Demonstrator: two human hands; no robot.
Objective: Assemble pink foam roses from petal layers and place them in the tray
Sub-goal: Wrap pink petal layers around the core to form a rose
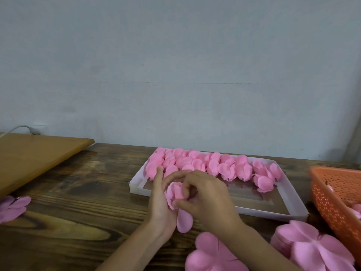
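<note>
From the head camera, both hands meet over a dark, strongly grained wooden desk (78, 192), just in front of the near left corner of a shallow white cardboard tray (273, 213). The left hand (159, 204) cups a half-built pink foam rose (175, 193) from the left, its fingers curled up around the bloom and one fingertip reaching as high as the roses behind. The right hand (207, 196) closes on the same rose from the right, thumb and fingers pinching the petals near the bud, so both hands grip it together. One loose petal of that rose (184, 222) hangs down below the hands.

The tray's far half holds rows of finished pink foam roses (213, 165), packed close and touching one another; its near half shows bare brown floor.

Stacks of flat pink foam petal layers (312, 247) lie at the near right on the desk, with another flat layer (211, 255) beside the right forearm. More pink petal pieces (13, 208) rest at the left edge. An orange perforated plastic basket (336, 194) stands at the right, just beside the tray. A lighter brown wooden board (35, 155) lies at the far left, against a pale blue-grey wall (175, 65).
</note>
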